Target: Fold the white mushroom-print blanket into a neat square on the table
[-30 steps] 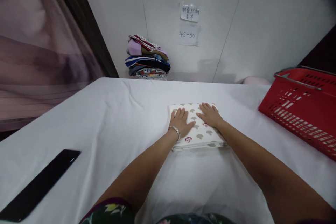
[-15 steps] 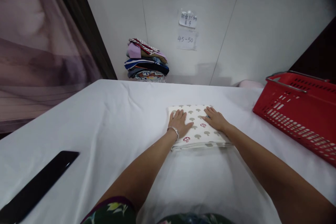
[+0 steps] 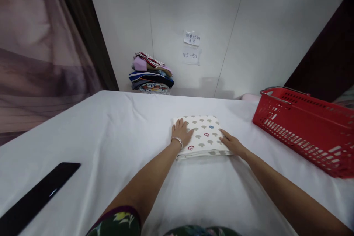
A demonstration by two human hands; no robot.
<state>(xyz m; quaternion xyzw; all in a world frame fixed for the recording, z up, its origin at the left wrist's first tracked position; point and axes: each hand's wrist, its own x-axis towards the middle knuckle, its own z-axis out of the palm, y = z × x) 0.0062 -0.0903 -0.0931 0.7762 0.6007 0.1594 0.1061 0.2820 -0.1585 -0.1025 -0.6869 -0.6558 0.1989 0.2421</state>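
Note:
A folded white cloth printed with grey mushrooms, plus a few red and blue ones, lies flat on the white-covered table. My left hand, a silver bracelet at its wrist, rests on the cloth's left side with fingers spread. At the right edge of the cloth is my right hand, fingers extended and touching that side. Neither hand grips anything. Several layers show along the cloth's near edge.
A red plastic basket stands at the right. A black flat object lies at the near left. Beyond the far edge is a stack of folded fabrics by the wall, where paper notes hang. A curtain hangs at left.
My right hand has slid from the top of the cloth to its right edge, uncovering the blue mushroom. My left hand stays on the left side. The camera view has shifted slightly.

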